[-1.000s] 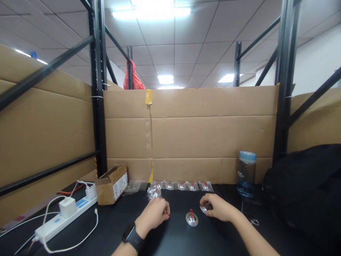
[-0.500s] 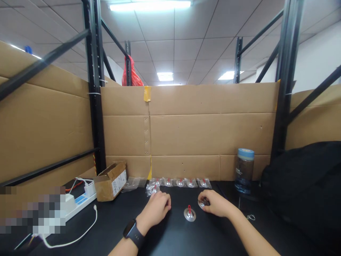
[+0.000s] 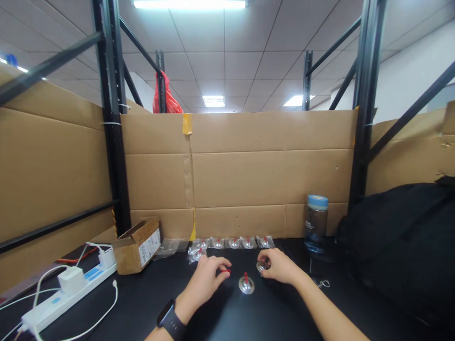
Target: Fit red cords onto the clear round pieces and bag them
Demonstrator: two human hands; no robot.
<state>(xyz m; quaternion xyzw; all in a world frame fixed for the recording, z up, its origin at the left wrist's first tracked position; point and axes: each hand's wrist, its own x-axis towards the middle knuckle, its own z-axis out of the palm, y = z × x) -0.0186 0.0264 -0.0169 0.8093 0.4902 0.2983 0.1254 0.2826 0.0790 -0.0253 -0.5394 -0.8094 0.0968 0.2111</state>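
My left hand [image 3: 209, 278] pinches a small red piece [image 3: 226, 271] between thumb and fingertips; it looks like the red loop on the disc nearby. To its right a round, domed metal disc [image 3: 246, 285] lies on the black tabletop [image 3: 227, 322], its red loop standing up. Beyond that, my right hand [image 3: 279, 266] is closed on a second metal disc [image 3: 261, 268], tilted and partly hidden by the fingers. Along the cardboard back wall, several similar discs in clear plastic bags [image 3: 234, 243] sit in a row, with one bagged disc [image 3: 195, 255] in front at the left.
At the left are an open cardboard box [image 3: 137, 246], empty-looking clear bags [image 3: 170, 247] and a white power strip [image 3: 67, 293] with cables. A water bottle [image 3: 316, 222], a small metal clasp [image 3: 323, 283] and a black bag [image 3: 398, 251] occupy the right.
My left fingers have parted slightly, and the red piece now shows between them. The right hand still grips its disc. The whole view has shifted a little to the right.
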